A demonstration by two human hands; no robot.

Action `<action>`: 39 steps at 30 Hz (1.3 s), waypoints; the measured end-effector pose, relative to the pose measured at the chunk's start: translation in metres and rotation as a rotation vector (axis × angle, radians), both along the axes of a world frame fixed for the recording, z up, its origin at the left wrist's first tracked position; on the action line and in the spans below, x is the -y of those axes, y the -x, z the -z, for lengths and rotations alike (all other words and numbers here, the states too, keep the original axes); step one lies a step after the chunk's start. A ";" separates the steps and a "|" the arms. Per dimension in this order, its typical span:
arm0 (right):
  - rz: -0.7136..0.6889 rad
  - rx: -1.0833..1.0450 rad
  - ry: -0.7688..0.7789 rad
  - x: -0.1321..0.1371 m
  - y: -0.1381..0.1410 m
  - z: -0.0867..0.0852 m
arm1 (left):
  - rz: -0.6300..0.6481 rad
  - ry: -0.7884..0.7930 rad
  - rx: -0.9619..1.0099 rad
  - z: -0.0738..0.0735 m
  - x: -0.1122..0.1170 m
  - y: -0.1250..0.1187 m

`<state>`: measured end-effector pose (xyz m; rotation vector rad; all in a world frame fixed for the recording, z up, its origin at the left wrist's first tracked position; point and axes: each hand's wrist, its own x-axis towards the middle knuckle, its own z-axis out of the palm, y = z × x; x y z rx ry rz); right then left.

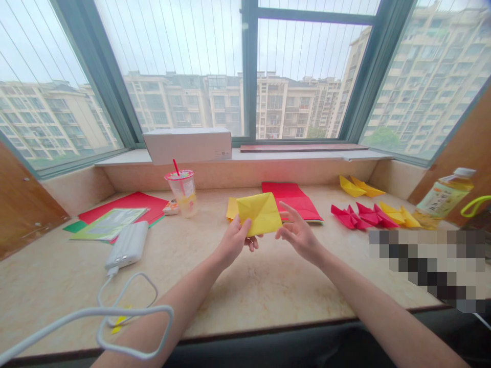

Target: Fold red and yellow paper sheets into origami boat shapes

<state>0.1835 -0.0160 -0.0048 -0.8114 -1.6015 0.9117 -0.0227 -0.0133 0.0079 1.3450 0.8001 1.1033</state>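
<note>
My left hand pinches a folded yellow sheet of paper at its lower left corner, thumb on the near face and fingers behind. Crease lines run across the sheet, which is held up above the counter. Just right of the paper is my right hand, its fingers apart and curved toward the sheet's right edge; nothing is in it. Behind the held sheet lie a stack of red paper and another yellow paper, both partly hidden.
Folded red paper pieces and yellow paper boats sit at the right, near a drink bottle. At the left are a plastic cup, a white power bank with a looping cable, and red sheets. A white box stands on the sill.
</note>
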 end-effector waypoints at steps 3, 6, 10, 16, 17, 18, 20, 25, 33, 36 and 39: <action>-0.007 0.182 -0.111 0.001 0.002 0.005 | -0.019 0.012 0.030 -0.002 0.001 0.001; 0.068 0.186 -0.173 0.000 0.002 0.005 | 0.051 0.046 0.032 -0.001 0.003 0.002; 0.103 0.147 -0.151 -0.002 -0.004 0.002 | 0.155 0.091 0.091 0.001 0.002 0.001; 0.135 0.084 -0.155 -0.005 -0.008 0.000 | 0.114 0.054 0.227 -0.001 0.000 0.003; 0.135 0.069 -0.155 -0.005 -0.008 0.000 | 0.080 0.040 0.223 -0.001 0.000 0.003; 0.136 0.058 -0.151 -0.005 -0.007 -0.001 | 0.045 0.024 0.215 -0.001 0.001 0.004; 0.143 0.044 -0.132 -0.004 -0.007 -0.002 | -0.012 -0.005 0.196 -0.002 0.001 0.004; 0.151 0.033 -0.064 -0.002 -0.008 -0.005 | -0.021 -0.024 0.074 -0.001 0.002 0.004; 0.070 -0.205 0.095 -0.002 0.000 -0.005 | -0.143 -0.131 -0.013 0.000 -0.001 0.005; 0.066 -0.243 0.141 -0.001 0.002 -0.006 | -0.118 -0.079 0.092 -0.005 0.000 0.002; 0.064 -0.239 0.154 0.000 0.002 -0.007 | -0.070 -0.027 0.134 -0.010 0.002 0.003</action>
